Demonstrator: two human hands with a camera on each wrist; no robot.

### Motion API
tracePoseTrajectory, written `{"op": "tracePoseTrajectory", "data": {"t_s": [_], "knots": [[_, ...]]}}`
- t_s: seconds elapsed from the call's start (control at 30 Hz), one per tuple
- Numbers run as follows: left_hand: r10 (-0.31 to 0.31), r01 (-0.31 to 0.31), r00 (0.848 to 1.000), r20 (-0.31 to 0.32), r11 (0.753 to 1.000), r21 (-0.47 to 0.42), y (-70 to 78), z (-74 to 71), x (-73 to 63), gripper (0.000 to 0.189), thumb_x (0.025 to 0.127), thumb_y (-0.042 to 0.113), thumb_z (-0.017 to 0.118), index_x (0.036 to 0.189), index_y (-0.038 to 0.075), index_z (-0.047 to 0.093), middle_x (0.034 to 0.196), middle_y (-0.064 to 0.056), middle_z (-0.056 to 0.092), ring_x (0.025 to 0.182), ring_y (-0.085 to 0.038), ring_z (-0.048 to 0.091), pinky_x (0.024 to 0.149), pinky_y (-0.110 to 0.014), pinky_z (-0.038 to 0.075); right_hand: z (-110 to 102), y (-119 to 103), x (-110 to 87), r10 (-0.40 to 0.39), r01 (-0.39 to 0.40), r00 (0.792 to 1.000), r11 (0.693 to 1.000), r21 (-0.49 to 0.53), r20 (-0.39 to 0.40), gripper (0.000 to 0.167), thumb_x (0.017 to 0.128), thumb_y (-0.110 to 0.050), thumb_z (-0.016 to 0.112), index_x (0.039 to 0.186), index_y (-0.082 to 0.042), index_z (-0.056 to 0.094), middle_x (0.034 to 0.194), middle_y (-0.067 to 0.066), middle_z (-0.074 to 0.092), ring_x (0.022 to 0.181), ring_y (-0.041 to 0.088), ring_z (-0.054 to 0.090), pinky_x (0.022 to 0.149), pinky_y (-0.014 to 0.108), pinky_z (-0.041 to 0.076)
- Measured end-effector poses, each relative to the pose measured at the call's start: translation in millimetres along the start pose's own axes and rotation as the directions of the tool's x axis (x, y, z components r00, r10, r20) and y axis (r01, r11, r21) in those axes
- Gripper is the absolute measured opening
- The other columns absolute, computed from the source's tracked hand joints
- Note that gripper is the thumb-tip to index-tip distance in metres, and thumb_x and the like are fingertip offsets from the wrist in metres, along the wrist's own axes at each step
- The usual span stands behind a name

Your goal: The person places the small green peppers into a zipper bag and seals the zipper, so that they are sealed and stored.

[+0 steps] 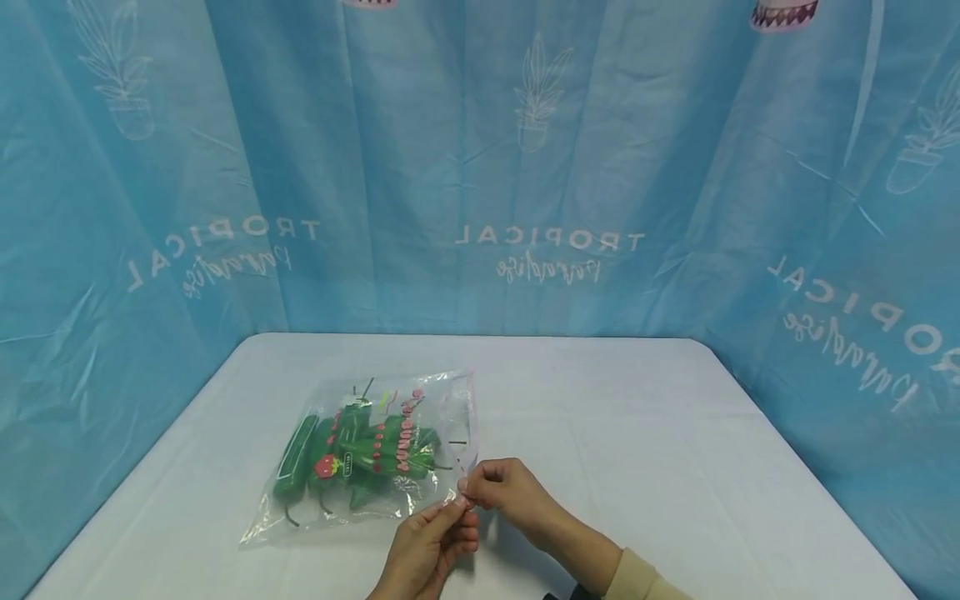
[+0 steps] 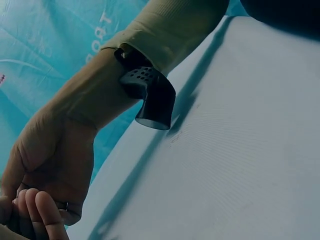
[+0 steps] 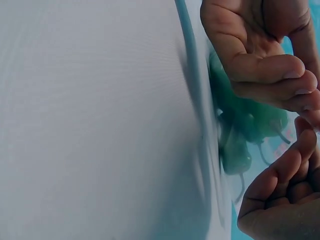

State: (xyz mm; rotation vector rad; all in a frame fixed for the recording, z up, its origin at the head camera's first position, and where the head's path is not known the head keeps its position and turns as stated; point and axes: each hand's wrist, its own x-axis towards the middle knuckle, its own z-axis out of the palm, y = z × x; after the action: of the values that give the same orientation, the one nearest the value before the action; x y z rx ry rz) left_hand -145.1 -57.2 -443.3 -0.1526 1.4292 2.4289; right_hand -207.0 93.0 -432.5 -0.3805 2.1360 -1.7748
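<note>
A clear plastic bag [image 1: 442,400] printed with red letters and a strawberry lies on the table, its pinkish edge strip at the right. Inside are several green vegetables [image 1: 300,458] with thin dark stems; their exact kind is unclear. My left hand [image 1: 431,542] pinches the bag's near right corner between thumb and finger. Just beside it, the right hand [image 1: 517,496] pinches the same edge, fingertips almost touching the left thumb. The right wrist view shows both hands close together in front of the green vegetables [image 3: 235,152]. In the left wrist view the bag is out of sight.
A white table [image 1: 637,433] carries the bag left of centre. Blue curtains [image 1: 450,167] with white lettering hang behind it and along both sides. A black wrist-worn device [image 2: 155,100] sits on the right forearm below a beige sleeve [image 2: 170,30].
</note>
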Motion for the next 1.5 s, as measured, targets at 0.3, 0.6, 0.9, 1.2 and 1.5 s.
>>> {"op": "tracePoseTrajectory", "data": {"t_s": [0.3,0.6,0.9,1.2,1.5], "knots": [[0.042,-0.041,0.997,-0.070,0.999,0.010,0.4,5.5,2.6,0.015,0.091,0.021,0.059,0.084,0.013,0.070,0.070,0.008,0.066,0.063,-0.003,0.060,0.064,-0.019,0.051,3,-4,1.5,0.005,-0.005,0.999,1.000,0.004,-0.044,0.021,0.083,-0.022,0.066,0.075,-0.003,0.062,0.064,-0.006,0.052,0.066,0.011,0.047,0.061,0.027,0.039],[0.074,-0.070,0.985,-0.159,0.997,0.028,4.7,13.7,3.6,0.016,0.089,0.018,0.059,0.076,0.014,0.068,0.066,0.009,0.062,0.061,-0.003,0.055,0.063,-0.019,0.046,8,-10,4.3,0.013,-0.016,0.995,1.000,-0.025,-0.101,0.019,0.081,-0.020,0.066,0.068,-0.007,0.060,0.056,-0.006,0.044,0.058,0.011,0.041,0.051,0.024,0.033],[0.117,-0.118,0.971,-0.207,0.993,0.010,3.6,17.1,4.2,0.021,0.089,0.013,0.057,0.069,0.017,0.066,0.064,0.010,0.061,0.059,-0.001,0.053,0.060,-0.017,0.043,11,-16,8.6,0.029,-0.033,0.991,0.999,-0.031,-0.134,0.019,0.079,-0.017,0.065,0.066,-0.007,0.058,0.056,-0.005,0.044,0.054,0.011,0.037,0.046,0.024,0.028],[0.114,-0.111,0.970,-0.214,0.994,0.024,3.4,18.0,1.9,0.020,0.089,0.014,0.057,0.071,0.015,0.067,0.063,0.008,0.060,0.059,-0.003,0.053,0.060,-0.019,0.045,8,-12,8.6,0.034,-0.038,0.994,0.999,-0.033,-0.101,0.020,0.081,-0.020,0.066,0.068,-0.005,0.060,0.055,-0.006,0.042,0.056,0.011,0.037,0.049,0.025,0.029],[0.115,-0.099,0.975,-0.192,0.991,0.087,-2.9,14.8,0.2,0.023,0.089,0.024,0.062,0.090,0.003,0.071,0.067,0.007,0.063,0.060,-0.005,0.057,0.062,-0.021,0.049,2,-5,5.4,0.034,-0.037,0.998,0.998,-0.047,-0.054,0.022,0.081,-0.022,0.066,0.073,-0.002,0.065,0.063,-0.006,0.055,0.064,0.010,0.046,0.057,0.026,0.037]]}}
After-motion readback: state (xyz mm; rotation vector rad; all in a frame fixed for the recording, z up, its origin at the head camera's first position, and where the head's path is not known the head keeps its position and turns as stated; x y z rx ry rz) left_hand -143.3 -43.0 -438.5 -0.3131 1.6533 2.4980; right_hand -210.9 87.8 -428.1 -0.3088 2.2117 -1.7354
